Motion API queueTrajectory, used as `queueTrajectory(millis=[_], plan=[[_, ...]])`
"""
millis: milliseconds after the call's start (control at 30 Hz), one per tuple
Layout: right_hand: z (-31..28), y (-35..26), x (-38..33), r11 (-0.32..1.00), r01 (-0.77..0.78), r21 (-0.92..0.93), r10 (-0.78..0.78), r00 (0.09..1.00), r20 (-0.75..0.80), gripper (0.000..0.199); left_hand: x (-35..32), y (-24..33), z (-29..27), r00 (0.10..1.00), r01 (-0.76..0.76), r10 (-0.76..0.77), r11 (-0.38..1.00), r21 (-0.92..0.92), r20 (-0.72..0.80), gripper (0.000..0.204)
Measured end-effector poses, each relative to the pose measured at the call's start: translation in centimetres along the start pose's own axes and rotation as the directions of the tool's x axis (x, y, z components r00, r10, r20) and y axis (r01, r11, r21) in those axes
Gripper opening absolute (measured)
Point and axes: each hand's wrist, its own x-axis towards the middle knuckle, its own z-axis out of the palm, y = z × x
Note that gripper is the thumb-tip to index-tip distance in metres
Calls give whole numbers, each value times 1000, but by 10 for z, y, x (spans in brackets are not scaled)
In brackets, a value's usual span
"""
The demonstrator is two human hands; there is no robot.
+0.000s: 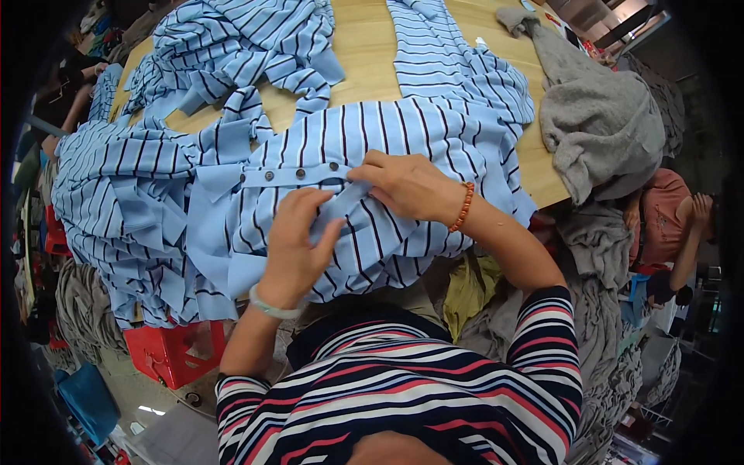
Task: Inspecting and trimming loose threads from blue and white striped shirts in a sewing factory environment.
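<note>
A light blue knit shirt [372, 128] with dark and white stripes lies spread at the table's near edge. Its plain blue button placket [301, 173] runs crosswise, with several dark buttons on it. My right hand [411, 186], wearing an orange bead bracelet, pinches the shirt at the placket's right end. Around a loose light blue strip of the placket, my left hand [298, 240] has its thumb and fingers curled; its fingertips are partly hidden by the cloth. A pale bangle circles the left wrist. The plain blue collar [213, 182] lies left of the buttons.
More striped shirts [232, 46] are heaped at the back and left of the wooden table [360, 46]. Grey knit cloth [601, 116] hangs over its right edge. A red plastic crate [174, 353] stands below left. Another person [666, 217] sits at the right.
</note>
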Motion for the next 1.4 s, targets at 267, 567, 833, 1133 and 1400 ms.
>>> queueTrajectory(millis=[267, 567, 833, 1133, 1400], plan=[[-16, -19, -10, 980, 45, 195, -21, 992, -123, 18, 9, 11, 41, 971, 229, -194, 929, -292, 143, 36], [-17, -26, -26, 995, -16, 96, 18, 1000, -21, 20, -7, 4, 47, 959, 259, -233, 951, -170, 160, 27], [-7, -33, -35, 997, 54, 60, -40, 978, -204, 16, -9, 7, 51, 976, 179, -171, 983, -48, 137, 22], [-7, -32, -37, 986, 57, 156, -37, 991, -129, 13, -7, -26, 56, 737, 620, -281, -79, -780, 615, 31], [-2, -40, -46, 1000, -6, -9, 5, 996, -91, 11, -8, -12, 64, 793, 576, -458, 349, -740, 401, 17]])
